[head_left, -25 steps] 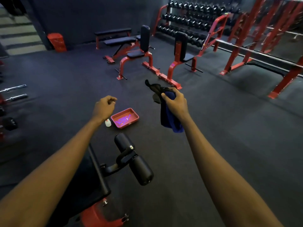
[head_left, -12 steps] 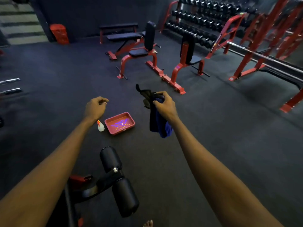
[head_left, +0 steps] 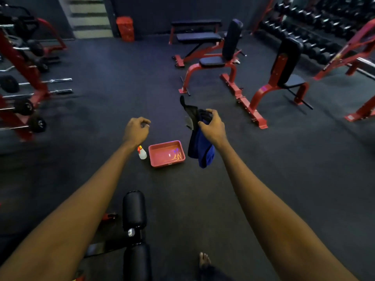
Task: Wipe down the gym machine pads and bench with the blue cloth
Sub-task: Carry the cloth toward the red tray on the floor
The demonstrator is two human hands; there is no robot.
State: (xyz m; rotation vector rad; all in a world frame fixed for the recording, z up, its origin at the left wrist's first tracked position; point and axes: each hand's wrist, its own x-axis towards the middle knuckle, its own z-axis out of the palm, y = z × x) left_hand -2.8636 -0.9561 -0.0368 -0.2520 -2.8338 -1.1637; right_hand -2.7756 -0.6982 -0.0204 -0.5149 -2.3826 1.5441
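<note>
right hand (head_left: 213, 126) grips the blue cloth (head_left: 205, 153) in mid-air, fingers and thumb curled round its bunched top. cloth: deep blue, crumpled, hanging limp below the hand; a darker, near-black flap sticks up at 11 o'clock of the knuckles. in view it hangs at 3 o'clock of the red tray (head_left: 160, 162). left hand (head_left: 136, 130): fingers curled in, holding nothing. black roller pads (head_left: 134, 209) at 6 o'clock.

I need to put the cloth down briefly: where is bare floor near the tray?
Bare floor: right of the red tray, under the blue cloth in the right hand, out to the red seat frame; also between tray and roller pads. Crowded: spray bottle close at the tray's left; barbell rack far left.
</note>
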